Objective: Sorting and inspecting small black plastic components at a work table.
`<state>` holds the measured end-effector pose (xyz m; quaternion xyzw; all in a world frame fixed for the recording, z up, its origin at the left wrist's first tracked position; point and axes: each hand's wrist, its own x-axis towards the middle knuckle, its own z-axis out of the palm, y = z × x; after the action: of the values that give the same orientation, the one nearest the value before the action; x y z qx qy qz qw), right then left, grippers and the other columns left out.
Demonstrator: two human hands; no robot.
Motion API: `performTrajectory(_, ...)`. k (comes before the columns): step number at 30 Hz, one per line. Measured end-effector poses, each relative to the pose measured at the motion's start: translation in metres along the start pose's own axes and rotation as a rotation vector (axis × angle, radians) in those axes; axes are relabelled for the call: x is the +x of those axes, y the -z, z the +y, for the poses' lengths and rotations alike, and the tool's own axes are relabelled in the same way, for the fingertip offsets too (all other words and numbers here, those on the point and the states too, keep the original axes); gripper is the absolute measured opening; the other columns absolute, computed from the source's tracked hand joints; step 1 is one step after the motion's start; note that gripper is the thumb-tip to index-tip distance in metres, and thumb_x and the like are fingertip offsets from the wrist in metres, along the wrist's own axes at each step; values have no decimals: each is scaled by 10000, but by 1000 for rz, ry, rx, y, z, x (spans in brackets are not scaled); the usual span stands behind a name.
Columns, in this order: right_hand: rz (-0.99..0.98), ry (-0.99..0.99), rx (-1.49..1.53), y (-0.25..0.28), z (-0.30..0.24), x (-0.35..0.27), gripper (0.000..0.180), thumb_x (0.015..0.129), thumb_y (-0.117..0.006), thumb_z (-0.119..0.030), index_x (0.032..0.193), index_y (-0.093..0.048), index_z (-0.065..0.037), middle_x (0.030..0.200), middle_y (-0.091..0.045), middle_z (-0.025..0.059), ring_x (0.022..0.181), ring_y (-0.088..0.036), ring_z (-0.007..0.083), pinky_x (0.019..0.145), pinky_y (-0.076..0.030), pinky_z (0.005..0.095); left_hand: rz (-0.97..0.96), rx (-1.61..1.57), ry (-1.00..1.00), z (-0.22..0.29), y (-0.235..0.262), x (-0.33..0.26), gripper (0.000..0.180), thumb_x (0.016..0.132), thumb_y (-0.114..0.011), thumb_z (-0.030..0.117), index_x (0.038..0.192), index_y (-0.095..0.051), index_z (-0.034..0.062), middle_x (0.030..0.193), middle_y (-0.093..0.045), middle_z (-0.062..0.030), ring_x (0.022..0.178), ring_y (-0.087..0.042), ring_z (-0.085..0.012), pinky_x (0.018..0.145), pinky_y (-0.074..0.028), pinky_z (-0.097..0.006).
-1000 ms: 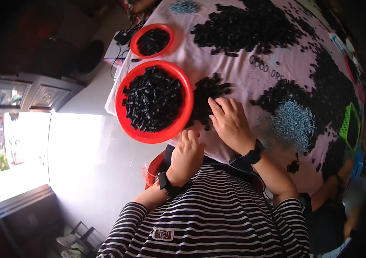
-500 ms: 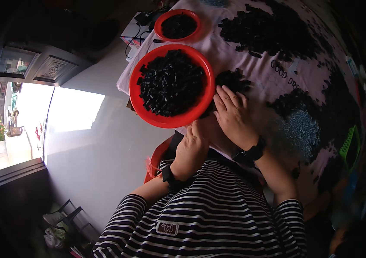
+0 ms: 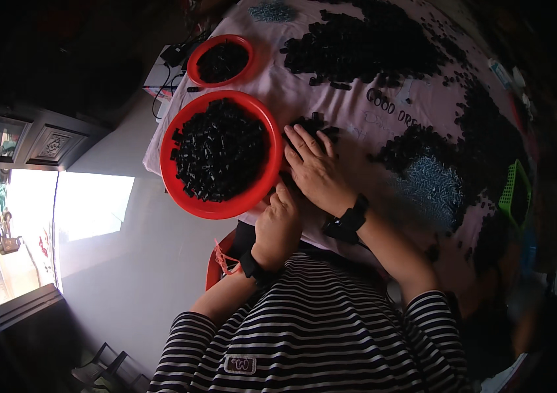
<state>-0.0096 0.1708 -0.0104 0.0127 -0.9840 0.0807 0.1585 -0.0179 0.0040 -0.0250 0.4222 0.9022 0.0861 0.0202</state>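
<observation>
A large red basin (image 3: pixel 169 164) heaped with small black plastic pieces (image 3: pixel 219 149) stands at the near left corner of the table. Just off its lower right rim is my left hand (image 3: pixel 277 226), its fingers curled together with the index finger foremost; whatever they pinch is hidden. My right hand (image 3: pixel 316 171) lies palm down to the right of the basin, fingers stretched over a small pile of black pieces (image 3: pixel 318 124). Part of that pile is covered by the hand.
A smaller red basin (image 3: pixel 250 64) of black pieces stands farther back. A big black heap (image 3: pixel 364 46) and a pile of blue-grey screw-like parts (image 3: pixel 430 190) lie on the pink cloth (image 3: pixel 350 98). A green basket (image 3: pixel 513 190) sits at the right edge.
The whole view has shifted, so the table and basins appear farther left and lower. Both hands stay beside the large basin, with the right still spread over the small pile.
</observation>
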Motion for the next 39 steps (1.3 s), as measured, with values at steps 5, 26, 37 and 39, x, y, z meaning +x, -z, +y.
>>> performTrajectory(5,-75,39,120,-5,22,16,422,905,-657,-216,1306,-639,-84,1507,-526,157,1521,-334,316,1225,-235,558,129,275,-161,5,6,19,408,830,-643,117,1193,-668,-69,1102,-666,-298,675,-680,-180,549,-579,-231)
performTrajectory(26,-25,167,81,-8,33,23,218,882,-644,-144,1073,-692,-51,1256,-668,127,1287,-560,287,1122,-346,519,-100,-239,124,11,14,-5,526,864,-625,99,1297,-505,-174,1150,-605,-340,816,-733,-281,612,-613,-339)
performTrajectory(37,-16,228,135,-4,24,23,172,823,-666,-139,977,-709,-75,1091,-680,94,1169,-585,291,1122,-361,513,-117,-69,-77,2,13,14,248,876,-596,86,1036,-657,-92,1011,-595,-307,702,-708,-326,587,-629,-364)
performTrajectory(39,-43,232,177,-5,22,20,165,827,-665,-140,977,-713,-90,1078,-683,79,1162,-582,290,1121,-360,517,-131,-7,-38,2,9,14,203,876,-588,68,992,-653,-86,995,-595,-289,700,-712,-305,566,-624,-357)
